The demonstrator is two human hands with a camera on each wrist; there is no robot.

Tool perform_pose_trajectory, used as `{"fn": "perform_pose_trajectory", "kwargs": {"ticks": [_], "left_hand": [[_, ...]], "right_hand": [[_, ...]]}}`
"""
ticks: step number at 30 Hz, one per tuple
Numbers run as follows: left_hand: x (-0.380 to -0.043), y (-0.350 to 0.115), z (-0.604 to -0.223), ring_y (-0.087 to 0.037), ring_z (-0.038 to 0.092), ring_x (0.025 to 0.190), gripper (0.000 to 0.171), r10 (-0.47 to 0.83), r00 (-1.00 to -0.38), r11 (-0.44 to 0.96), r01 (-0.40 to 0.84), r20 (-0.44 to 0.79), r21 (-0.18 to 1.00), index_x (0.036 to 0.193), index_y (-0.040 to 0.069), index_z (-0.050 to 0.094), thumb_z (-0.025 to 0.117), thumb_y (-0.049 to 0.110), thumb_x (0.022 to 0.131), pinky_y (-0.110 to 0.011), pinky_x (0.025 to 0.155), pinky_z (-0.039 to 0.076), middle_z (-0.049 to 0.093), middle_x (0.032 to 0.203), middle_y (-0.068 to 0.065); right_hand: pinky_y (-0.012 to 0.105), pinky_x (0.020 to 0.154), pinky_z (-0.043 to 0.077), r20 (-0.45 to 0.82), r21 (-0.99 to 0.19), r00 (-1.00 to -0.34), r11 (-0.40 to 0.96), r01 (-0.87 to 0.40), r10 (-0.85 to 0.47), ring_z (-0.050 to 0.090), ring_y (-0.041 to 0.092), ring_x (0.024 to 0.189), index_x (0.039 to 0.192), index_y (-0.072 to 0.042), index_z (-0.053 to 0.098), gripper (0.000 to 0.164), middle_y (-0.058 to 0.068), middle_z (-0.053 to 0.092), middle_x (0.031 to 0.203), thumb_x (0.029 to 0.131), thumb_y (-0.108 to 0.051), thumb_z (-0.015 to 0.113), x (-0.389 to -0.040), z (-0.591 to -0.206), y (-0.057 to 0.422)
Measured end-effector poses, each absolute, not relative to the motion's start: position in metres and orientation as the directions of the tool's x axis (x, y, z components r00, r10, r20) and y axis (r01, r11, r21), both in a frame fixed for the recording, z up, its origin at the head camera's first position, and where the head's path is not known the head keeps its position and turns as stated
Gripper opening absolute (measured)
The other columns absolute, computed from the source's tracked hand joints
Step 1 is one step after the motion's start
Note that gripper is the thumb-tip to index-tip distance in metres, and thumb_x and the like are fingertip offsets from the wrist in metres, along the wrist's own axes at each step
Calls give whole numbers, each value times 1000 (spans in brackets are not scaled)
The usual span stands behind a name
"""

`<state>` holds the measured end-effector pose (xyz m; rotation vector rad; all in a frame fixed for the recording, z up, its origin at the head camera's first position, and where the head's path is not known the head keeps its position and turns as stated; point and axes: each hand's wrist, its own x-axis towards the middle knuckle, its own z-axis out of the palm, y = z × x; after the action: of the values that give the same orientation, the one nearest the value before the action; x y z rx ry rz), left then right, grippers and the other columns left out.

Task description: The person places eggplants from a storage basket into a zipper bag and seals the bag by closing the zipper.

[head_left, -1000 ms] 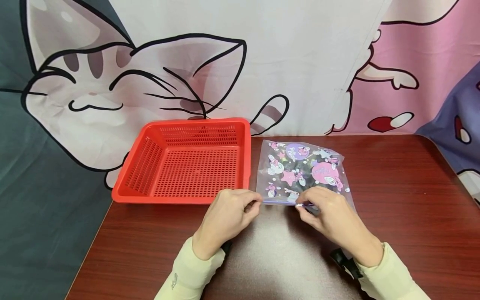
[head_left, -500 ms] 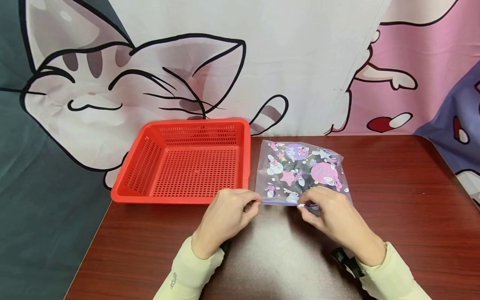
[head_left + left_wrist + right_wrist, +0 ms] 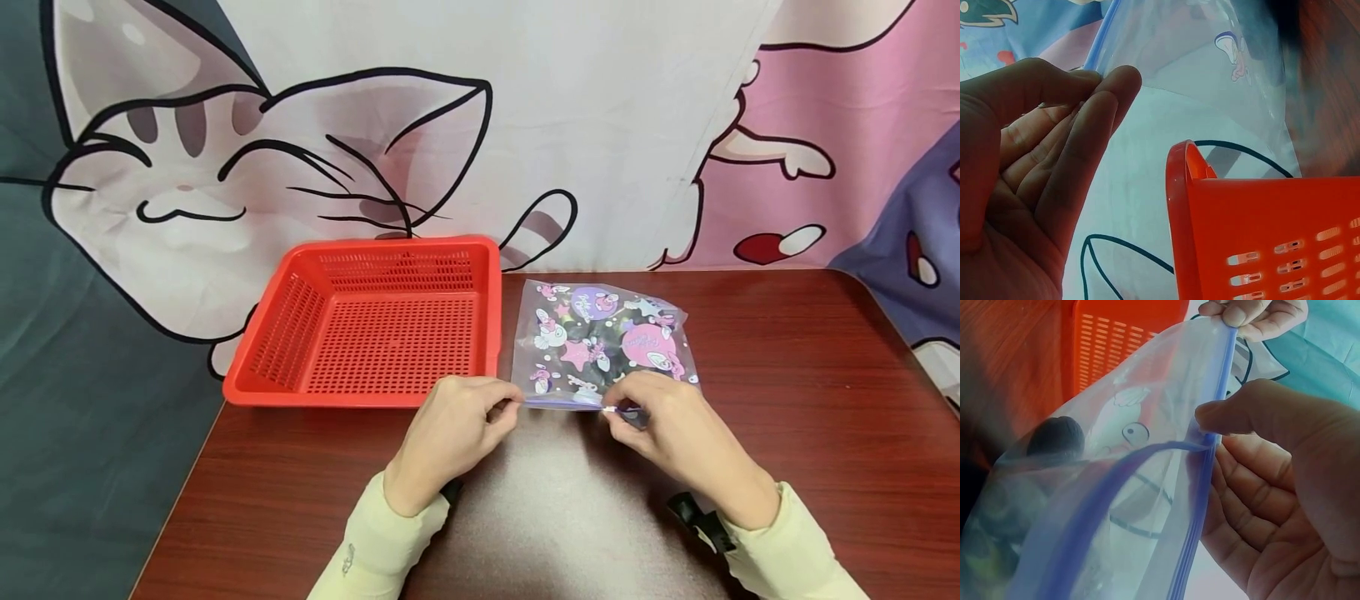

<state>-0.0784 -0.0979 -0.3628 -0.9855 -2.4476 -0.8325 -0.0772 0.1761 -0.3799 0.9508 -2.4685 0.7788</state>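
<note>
A clear zip bag (image 3: 576,350) printed with pink and purple cartoon figures lies on the table, its purple zip strip (image 3: 558,404) toward me. My left hand (image 3: 461,433) pinches the strip's left end between thumb and fingers. Farther right, my right hand (image 3: 671,429) pinches the strip at a small white slider (image 3: 609,408). In the right wrist view the strip is joined between the two hands and parts into two purple edges past the right thumb. Something dark and rounded (image 3: 1057,439) shows through the bag's film; its kind cannot be told.
A red plastic basket (image 3: 491,333) with slotted walls stands just left of the bag, close to my left hand. The brown wooden table (image 3: 810,400) extends to the right. A curtain (image 3: 600,108) with cartoon cats hangs behind the table's back edge.
My right hand has slid a little to the right along the strip, the white slider moving with it. The left hand has stayed at the strip's left end.
</note>
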Motion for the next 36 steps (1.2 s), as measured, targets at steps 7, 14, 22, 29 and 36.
{"fn": "perform_pose_trajectory", "kwargs": {"ticks": [7,14,22,29,36], "left_hand": [[-79,-99,-363,3,39,55,12,500,-688,583,716,526,383,83,9,76,70,-1,80,-9,49,31,63,70,9],[-81,-98,-362,3,39,54,12,506,-688,583,717,520,382,83,9,76,70,-1,80,-10,49,31,64,69,9],[-80,-99,-364,3,41,55,12,502,-688,587,716,524,379,83,10,76,70,-1,80,-10,50,32,63,69,10],[-80,-100,-364,3,41,55,12,499,-692,586,713,522,385,83,9,76,70,-1,80,-9,50,33,65,70,9],[-80,-101,-364,3,40,54,12,502,-691,586,714,519,383,84,9,76,70,-1,80,-9,49,33,66,71,9]], "right_hand": [[18,62,44,505,-354,-716,641,-682,-483,55,5,69,85,-19,67,23,-12,64,81,71,-6,80,-77,-380,179],[18,61,43,504,-348,-716,645,-680,-483,55,4,68,85,-19,67,24,-13,64,81,70,-6,80,-76,-380,181],[19,62,44,508,-337,-707,642,-689,-492,55,3,67,84,-19,67,22,-15,63,80,70,-6,79,-76,-382,182],[18,60,42,506,-339,-710,645,-685,-489,53,2,67,84,-21,67,24,-15,62,80,69,-6,79,-77,-382,184],[19,61,43,506,-345,-716,648,-680,-482,54,3,67,84,-22,67,26,-16,61,79,68,-6,80,-77,-383,186]]}}
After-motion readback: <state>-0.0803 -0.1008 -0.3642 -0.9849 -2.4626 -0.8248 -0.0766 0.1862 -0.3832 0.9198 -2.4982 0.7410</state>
